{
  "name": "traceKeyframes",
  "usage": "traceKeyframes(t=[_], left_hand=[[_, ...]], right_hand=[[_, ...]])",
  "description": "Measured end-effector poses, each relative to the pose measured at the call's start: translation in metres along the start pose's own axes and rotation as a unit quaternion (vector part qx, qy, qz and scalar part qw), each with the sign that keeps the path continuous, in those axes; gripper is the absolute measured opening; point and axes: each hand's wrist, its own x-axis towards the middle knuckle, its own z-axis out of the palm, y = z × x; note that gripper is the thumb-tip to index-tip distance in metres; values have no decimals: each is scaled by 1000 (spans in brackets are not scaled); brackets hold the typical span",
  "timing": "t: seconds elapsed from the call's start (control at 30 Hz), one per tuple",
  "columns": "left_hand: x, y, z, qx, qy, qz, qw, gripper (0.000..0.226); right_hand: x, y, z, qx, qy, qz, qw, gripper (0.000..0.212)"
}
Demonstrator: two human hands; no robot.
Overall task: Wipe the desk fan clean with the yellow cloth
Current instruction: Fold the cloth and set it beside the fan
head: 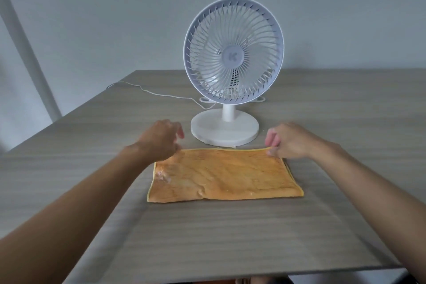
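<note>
Pinching the cloth's (221, 174) far right corner, right hand (291, 140) grips; left hand (161, 140), blurred, fingers loosely curled over far left corner, grip unclear. Fan (232, 53) stands just beyond both hands. Risk: lifted cloth snagging fan base, tipping it.

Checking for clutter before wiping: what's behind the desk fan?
Behind the desk fan, a thin white cord trails left across the table, with a plain wall beyond. The fan's head and base hide whatever sits directly behind them.

Between the hands the desk fan (232, 53) base stands just beyond; its cord (156, 94) trails beyond the left hand (159, 139). Bare counter (345, 110) lies outside the right hand (290, 139).
</note>
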Motion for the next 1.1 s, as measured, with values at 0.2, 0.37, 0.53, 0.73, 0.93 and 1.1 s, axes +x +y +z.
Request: traceKeyframes(t=[0.2, 0.37, 0.53, 0.73, 0.93, 1.1], left_hand=[[-53, 29, -5, -35, -11, 183, 982, 39], [-81, 35, -3, -18, -113, 229, 967, 52], [-85, 42, -3, 19, -83, 204, 975, 59], [-114, 136, 34, -49, 7, 325, 944, 81], [-133, 150, 35, -55, 28, 312, 948, 55], [-151, 138, 20, -62, 7, 365, 929, 25]], right_hand=[[-49, -1, -6, 67, 27, -99, 992, 44], [-83, 6, -16, 15, -96, -117, 988, 57], [-95, -5, -19, 39, -100, -154, 982, 41], [-112, -16, -28, 14, -163, -170, 972, 51], [-141, -1, -25, -22, -166, -193, 967, 75], [-163, -4, -9, -18, -81, -254, 964, 65]])
